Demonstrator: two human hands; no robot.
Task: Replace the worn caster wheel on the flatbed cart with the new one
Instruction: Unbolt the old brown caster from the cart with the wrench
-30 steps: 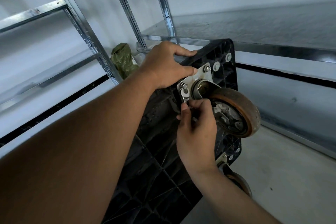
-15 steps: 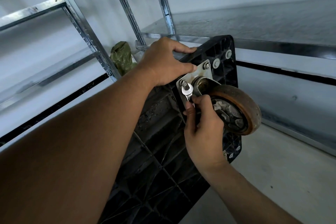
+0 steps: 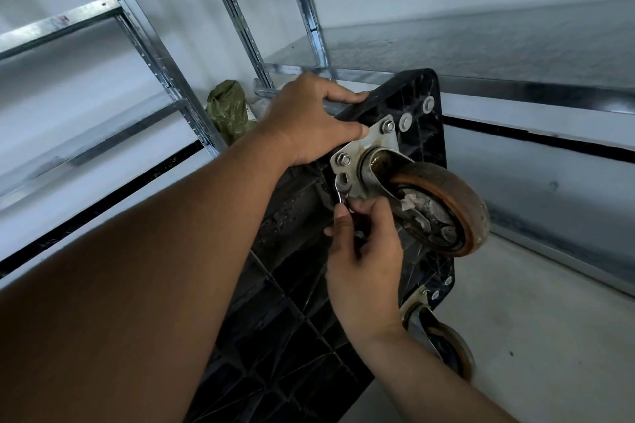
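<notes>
Right hand (image 3: 369,261): thumb and fingers pinch the shank of a small silver steel wrench (image 3: 343,195). Its head lies at the lower-left edge of the grey square steel mounting plate (image 3: 369,144), just below the left hex nut (image 3: 343,159); whether it is seated on a fastener cannot be told. Half a second ago this hand sat higher, against the swivel fork, with the wrench head up beside that nut. It is now lower on the plate, as it was a second ago, which reads as one stroke of a repeated swing, not a finished removal. Left hand (image 3: 309,124): fingers curl over the top edge of the black ribbed plastic flatbed cart (image 3: 292,319), thumb on the plate, position unchanged, steadying the cart on its side. The worn orange-treaded caster wheel (image 3: 446,189) remains bolted on, with the left nut and the top hex nut (image 3: 388,126) both in place. Judgement: unbolting is at an early stage. The new wheel is not in view. A second caster (image 3: 450,347) sits lower on the cart, and the galvanised steel shelving rack (image 3: 151,45) and a crumpled green bag (image 3: 228,110) stand behind.
</notes>
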